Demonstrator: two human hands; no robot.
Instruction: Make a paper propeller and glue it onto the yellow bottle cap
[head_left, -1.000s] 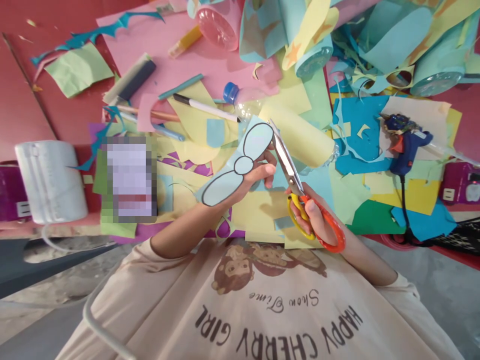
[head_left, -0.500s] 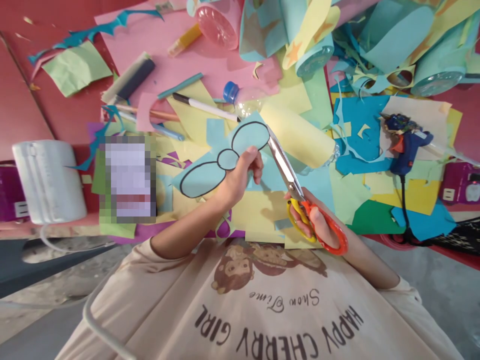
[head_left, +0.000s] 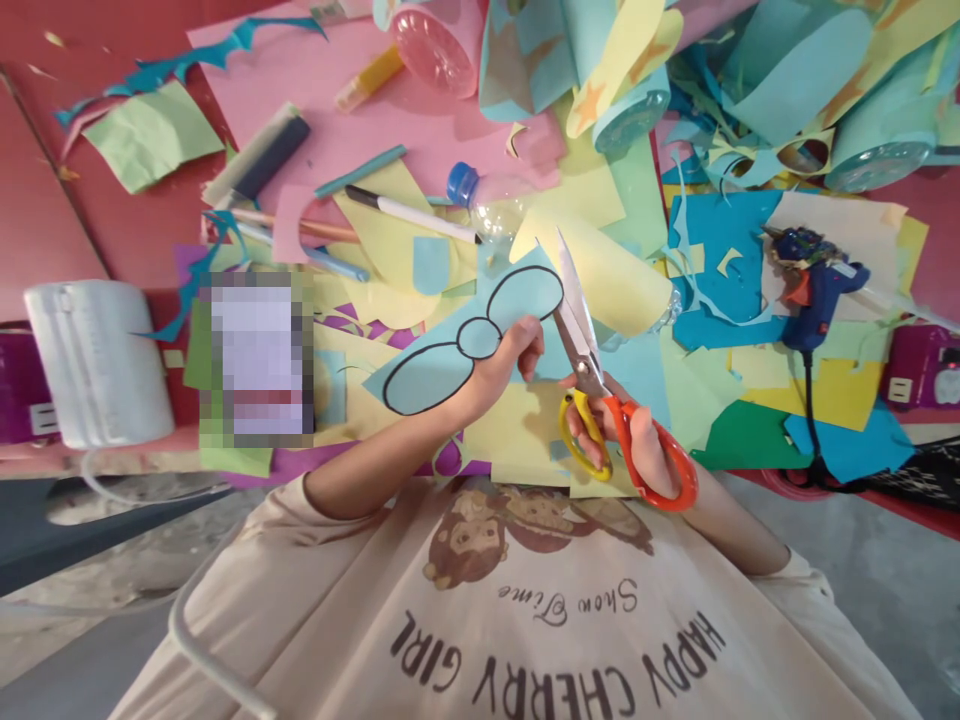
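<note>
Cutting in hand: a light-blue paper shape being trimmed along its black outline, centre of frame.

The left hand (head_left: 504,362) pinches the blue paper cutout (head_left: 472,338) between thumb and fingers at its narrow middle, holding it raised above the paper-strewn table (head_left: 112,235). The right hand (head_left: 637,445) has its fingers closed through the yellow and orange loops of the scissors (head_left: 592,385), whose blades stand apart against the upper right lobe of the cutout. By my judgement the outline is partly followed; the next move calls for closing the blades on the drawn line while the left hand turns the paper. A blue glue gun (head_left: 814,290) lies at right, untouched.
</note>
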